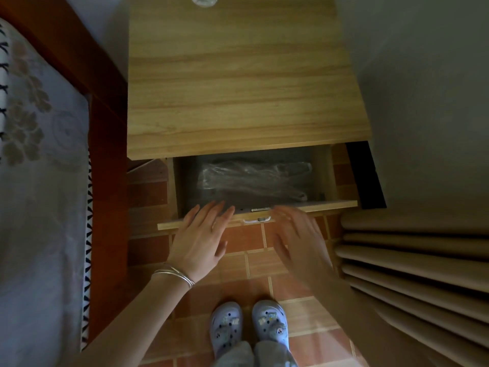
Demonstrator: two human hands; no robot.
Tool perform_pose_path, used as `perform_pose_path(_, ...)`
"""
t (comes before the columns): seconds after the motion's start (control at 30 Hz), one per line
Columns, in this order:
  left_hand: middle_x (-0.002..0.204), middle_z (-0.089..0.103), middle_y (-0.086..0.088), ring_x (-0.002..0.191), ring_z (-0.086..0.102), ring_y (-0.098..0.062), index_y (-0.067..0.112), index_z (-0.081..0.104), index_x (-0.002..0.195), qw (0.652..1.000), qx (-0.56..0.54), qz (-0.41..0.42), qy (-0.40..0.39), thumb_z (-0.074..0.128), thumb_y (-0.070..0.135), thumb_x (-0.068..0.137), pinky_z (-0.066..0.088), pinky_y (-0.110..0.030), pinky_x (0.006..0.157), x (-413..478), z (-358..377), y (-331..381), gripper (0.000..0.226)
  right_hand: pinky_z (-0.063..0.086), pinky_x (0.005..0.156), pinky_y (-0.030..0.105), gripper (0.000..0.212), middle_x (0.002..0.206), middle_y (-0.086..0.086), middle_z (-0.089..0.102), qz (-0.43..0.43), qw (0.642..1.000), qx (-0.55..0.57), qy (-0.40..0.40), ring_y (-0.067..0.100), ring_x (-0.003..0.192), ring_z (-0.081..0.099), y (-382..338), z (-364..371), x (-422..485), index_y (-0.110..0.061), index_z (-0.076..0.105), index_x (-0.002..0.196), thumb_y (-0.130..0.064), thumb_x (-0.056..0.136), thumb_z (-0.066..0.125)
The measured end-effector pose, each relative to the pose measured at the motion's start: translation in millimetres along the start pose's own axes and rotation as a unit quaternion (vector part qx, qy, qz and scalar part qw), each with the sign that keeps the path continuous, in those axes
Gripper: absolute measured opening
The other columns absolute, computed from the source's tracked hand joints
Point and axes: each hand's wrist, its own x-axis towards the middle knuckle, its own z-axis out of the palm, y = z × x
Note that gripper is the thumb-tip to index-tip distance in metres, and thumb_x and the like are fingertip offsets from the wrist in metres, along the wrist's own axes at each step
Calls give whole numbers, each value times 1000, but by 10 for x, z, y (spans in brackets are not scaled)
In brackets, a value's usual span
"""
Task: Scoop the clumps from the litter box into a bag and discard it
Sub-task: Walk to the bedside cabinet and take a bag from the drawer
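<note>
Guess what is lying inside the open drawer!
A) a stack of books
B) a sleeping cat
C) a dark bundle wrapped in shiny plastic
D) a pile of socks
C: inside the pulled-out drawer lies a dark bundle wrapped in crinkly clear plastic; no socks, cat or books show there.
</note>
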Motion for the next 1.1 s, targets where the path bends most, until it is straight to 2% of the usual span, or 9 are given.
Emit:
perform_pose_path(0.13, 126, 58, -10, 116, 56, -25, 12, 53, 129, 1000, -5, -3, 2, 80, 31, 64, 42, -45, 100, -8, 8, -10, 73, 45, 97, 39, 39, 129, 5, 53, 23, 998, -10, -51, 19, 119, 48, 37, -2, 428, -14, 53, 127, -27, 93, 37)
perform_pose_path(0.3, 127, 57, -10, 117, 55, -25, 12, 52, 129, 1000, -11, -16, 10, 79, 31, 65, 41, -44, 99, -50, 31, -101, 72, 21, 112, 45, 52, 154, 1, 18, 52, 959, -53, -274, 25, 140, 19, 166, 109, 1025, -28, 29, 143, -40, 95, 44)
perform_pose_path(0.43, 126, 58, -9, 117, 55, -25, 12, 53, 129, 999, -25, -43, 21, 79, 31, 65, 41, -41, 98, -99, 26, -262, 72, 14, 113, 49, 66, 157, 0, 6, 64, 936, -73, -337, 27, 142, 10, 226, 265, 1261, -35, 16, 146, -41, 91, 52)
perform_pose_path(0.6, 127, 58, -8, 117, 55, -24, 13, 53, 129, 998, -35, -32, 36, 77, 32, 68, 41, -41, 97, -134, 34, -326, 68, 22, 111, 46, 69, 147, 3, 31, 66, 946, -124, -293, 26, 135, 27, 224, 525, 1351, -27, 20, 144, -33, 87, 59)
perform_pose_path(0.7, 125, 58, -8, 116, 55, -24, 13, 52, 128, 998, -46, -22, 44, 75, 29, 70, 41, -41, 98, -154, 54, -357, 64, 25, 107, 41, 51, 136, 2, 46, 58, 947, -141, -284, 24, 126, 40, 196, 583, 1373, -28, 36, 136, -23, 89, 56)
perform_pose_path(0.8, 126, 57, -9, 117, 54, -24, 14, 50, 128, 997, -57, -26, 56, 70, 30, 74, 41, -41, 98, -156, 3, -355, 60, 32, 103, 39, 31, 124, 0, 54, 50, 954, -93, -281, 22, 113, 52, 180, 464, 1352, -28, 48, 124, -22, 93, 50)
perform_pose_path(0.9, 132, 51, -9, 122, 47, -22, 13, 47, 132, 995, -59, -24, 79, 57, 34, 83, 39, -40, 101, -103, -145, -318, 54, 39, 95, 39, 25, 114, 3, 58, -23, 980, -51, -191, 21, 101, 58, 135, 236, 1247, -20, 56, 116, -18, 91, 54)
perform_pose_path(1.0, 140, 45, -13, 130, 40, -27, 12, 42, 136, 992, -59, -14, 109, 63, 32, 80, 37, -43, 105, -19, -336, -259, 63, 49, 79, 36, 27, 91, 5, 65, -115, 989, -44, -83, 22, 80, 65, 46, -36, 1090, -14, 66, 99, -8, 74, 73)
perform_pose_path(1.1, 144, 40, -13, 136, 32, -28, 14, 38, 138, 989, -42, -5, 143, 70, 28, 76, 31, -46, 108, 41, -559, -200, 71, 51, 75, 35, 29, 86, 7, 67, -153, 987, -47, -36, 23, 75, 65, -33, -324, 955, -11, 68, 93, -7, 66, 79)
